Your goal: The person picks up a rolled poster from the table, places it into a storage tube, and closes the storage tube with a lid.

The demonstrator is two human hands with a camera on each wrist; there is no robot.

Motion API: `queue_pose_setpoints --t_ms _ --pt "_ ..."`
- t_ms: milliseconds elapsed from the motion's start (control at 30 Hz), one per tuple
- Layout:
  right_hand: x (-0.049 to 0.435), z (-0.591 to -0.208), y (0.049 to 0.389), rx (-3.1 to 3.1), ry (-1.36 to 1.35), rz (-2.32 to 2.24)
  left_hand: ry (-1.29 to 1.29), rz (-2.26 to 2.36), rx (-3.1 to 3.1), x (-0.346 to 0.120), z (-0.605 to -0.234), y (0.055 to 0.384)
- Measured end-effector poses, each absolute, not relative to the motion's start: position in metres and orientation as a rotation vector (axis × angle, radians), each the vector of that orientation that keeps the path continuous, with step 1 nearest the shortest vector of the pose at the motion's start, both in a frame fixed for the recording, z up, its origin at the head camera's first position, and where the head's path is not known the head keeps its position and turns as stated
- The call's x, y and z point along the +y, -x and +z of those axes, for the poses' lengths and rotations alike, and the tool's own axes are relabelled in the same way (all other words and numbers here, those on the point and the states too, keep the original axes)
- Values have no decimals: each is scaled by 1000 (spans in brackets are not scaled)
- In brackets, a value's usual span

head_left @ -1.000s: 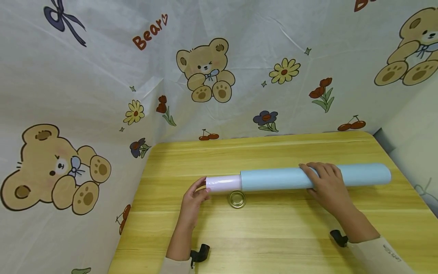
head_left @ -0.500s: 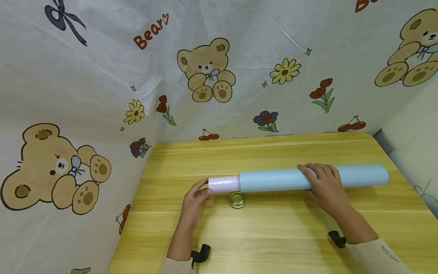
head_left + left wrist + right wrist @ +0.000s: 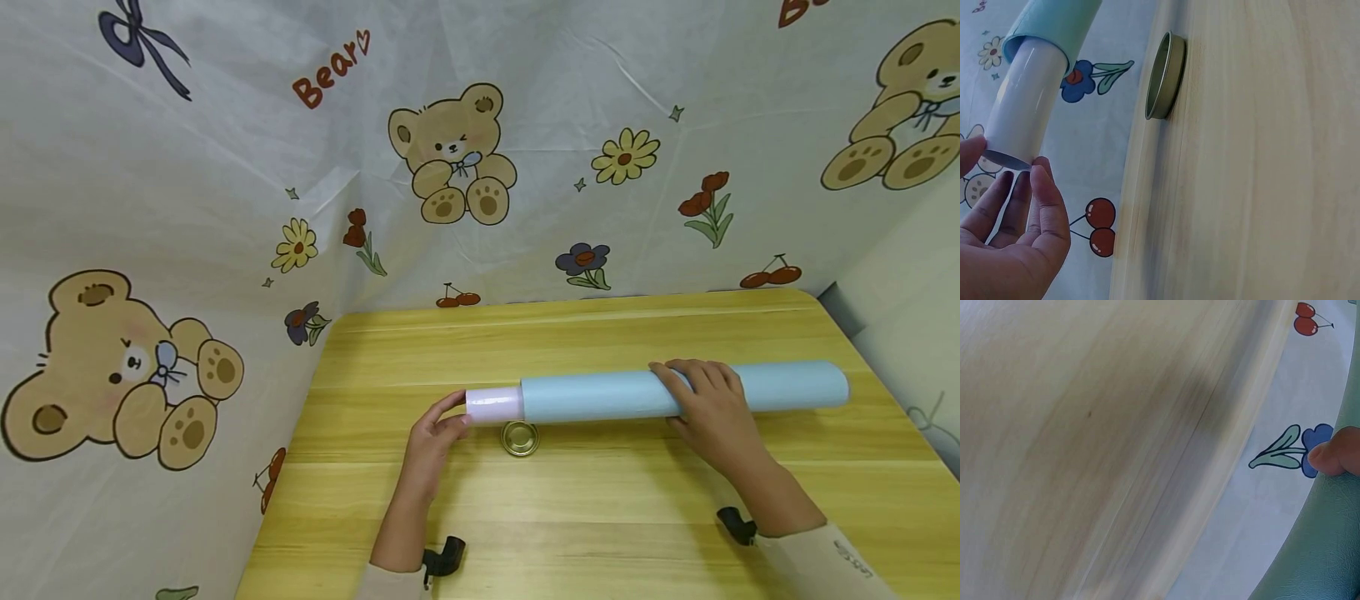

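A long light blue tube (image 3: 600, 397) with a finely textured surface is held above the table, running left to right. Out of its left end sticks a narrower, glossy white tube (image 3: 1025, 103), which looks pale lilac in the head view. My left hand (image 3: 433, 442) pinches the outer end of this white tube between thumb and fingers. From above, my right hand (image 3: 708, 412) grips the light blue tube near its middle, its thumb (image 3: 1338, 453) lying along the near side. Just below the joint of the tubes, a round gold metal lid (image 3: 520, 437) lies on the table.
The wood-grain table (image 3: 570, 517) reaches back to a white cloth (image 3: 540, 75) printed with bears and flowers, hanging behind and at the left. A pale wall (image 3: 907, 292) stands at the right. Each wrist wears a black camera mount (image 3: 446, 557).
My left hand has moved right with the white tube, and less of that tube shows outside the light blue one. The light blue tube and my right hand have shifted slightly left.
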State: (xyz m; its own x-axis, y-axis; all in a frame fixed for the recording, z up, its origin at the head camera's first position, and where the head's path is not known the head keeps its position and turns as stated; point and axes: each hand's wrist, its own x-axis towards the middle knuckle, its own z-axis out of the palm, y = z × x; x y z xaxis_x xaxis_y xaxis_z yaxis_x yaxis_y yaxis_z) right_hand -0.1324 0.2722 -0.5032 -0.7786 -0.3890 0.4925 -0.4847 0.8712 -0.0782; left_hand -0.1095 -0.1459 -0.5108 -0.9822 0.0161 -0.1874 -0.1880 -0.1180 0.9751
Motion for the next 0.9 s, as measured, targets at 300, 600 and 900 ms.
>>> queue_pose_setpoints --t_ms 300,600,900 --pt "271 -504 133 -2554 -648 286 184 2208 2030 -142 -509 109" --pt "270 -503 132 -2558 -650 303 175 2181 2031 -140 -510 110" --pt "269 -502 131 -2569 -651 299 153 2171 2027 -138 -511 111"
